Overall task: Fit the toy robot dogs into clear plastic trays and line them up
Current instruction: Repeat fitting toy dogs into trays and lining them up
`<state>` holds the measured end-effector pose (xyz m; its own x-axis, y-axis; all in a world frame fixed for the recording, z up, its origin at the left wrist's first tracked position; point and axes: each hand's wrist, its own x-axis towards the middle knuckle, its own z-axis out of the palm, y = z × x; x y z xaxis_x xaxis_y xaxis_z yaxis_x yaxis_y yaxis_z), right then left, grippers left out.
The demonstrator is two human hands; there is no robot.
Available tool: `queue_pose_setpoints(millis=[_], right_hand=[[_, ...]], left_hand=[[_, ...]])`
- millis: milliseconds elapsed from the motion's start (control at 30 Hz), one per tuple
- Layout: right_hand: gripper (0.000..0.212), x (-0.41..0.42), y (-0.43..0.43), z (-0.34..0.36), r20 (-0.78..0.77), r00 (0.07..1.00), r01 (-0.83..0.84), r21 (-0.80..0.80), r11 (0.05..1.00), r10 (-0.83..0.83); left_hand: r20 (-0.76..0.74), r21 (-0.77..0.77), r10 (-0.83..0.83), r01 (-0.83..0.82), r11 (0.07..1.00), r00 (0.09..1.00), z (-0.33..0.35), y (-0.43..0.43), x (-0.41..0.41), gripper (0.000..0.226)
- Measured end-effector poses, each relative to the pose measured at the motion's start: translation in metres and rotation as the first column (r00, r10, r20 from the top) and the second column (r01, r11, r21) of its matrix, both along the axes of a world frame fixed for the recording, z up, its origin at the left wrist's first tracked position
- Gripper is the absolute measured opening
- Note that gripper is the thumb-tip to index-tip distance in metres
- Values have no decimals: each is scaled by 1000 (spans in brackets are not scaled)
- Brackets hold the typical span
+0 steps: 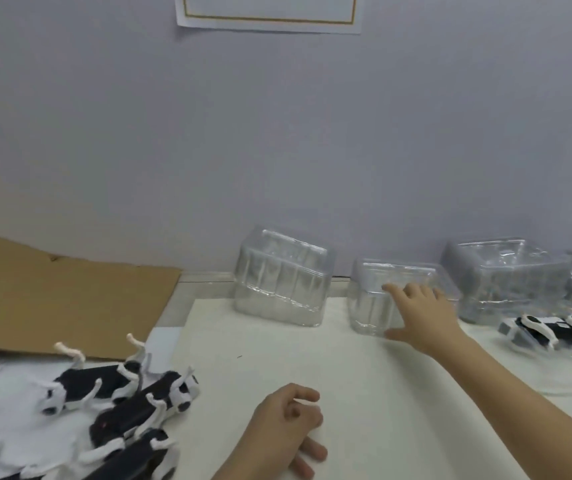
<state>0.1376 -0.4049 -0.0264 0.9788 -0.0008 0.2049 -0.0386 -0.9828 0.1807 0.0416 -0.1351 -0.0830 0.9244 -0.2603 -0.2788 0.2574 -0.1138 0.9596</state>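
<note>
Several black-and-white toy robot dogs (104,393) lie in a heap at the lower left. Another dog (551,329) sits in a clear tray (571,368) at the right. Stacks of clear plastic trays stand along the wall: one at the centre (281,282), one right of it (374,296), a larger one at far right (506,275). My right hand (419,313) reaches onto the middle stack, fingers spread over its top tray and thumb at its lower front. My left hand (288,424) rests on the white sheet with fingers loosely curled, holding nothing.
A white sheet (277,358) covers the table in front of me. A brown cardboard sheet (52,292) lies at the left against the grey wall. A framed paper (267,12) hangs on the wall above.
</note>
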Motion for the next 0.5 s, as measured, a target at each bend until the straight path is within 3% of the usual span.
queue_pose_setpoints(millis=[100,200,333,500], right_hand=[[62,3,17,-2,52,990,-131,24,991,130],[63,-19,35,0,94,957,-280,33,959,276],[70,-62,56,-1,294,837,-497,52,866,462],[61,-89,76,0,286,791,-604,218,767,541]], left_hand=[[5,-8,0,0,1000,1000,2,0,-1,17],[1,-27,7,-7,1000,1000,4,0,-1,14],[-28,-69,46,-48,996,999,5,0,-1,12],[-66,-185,115,-125,975,991,3,3,0,55]])
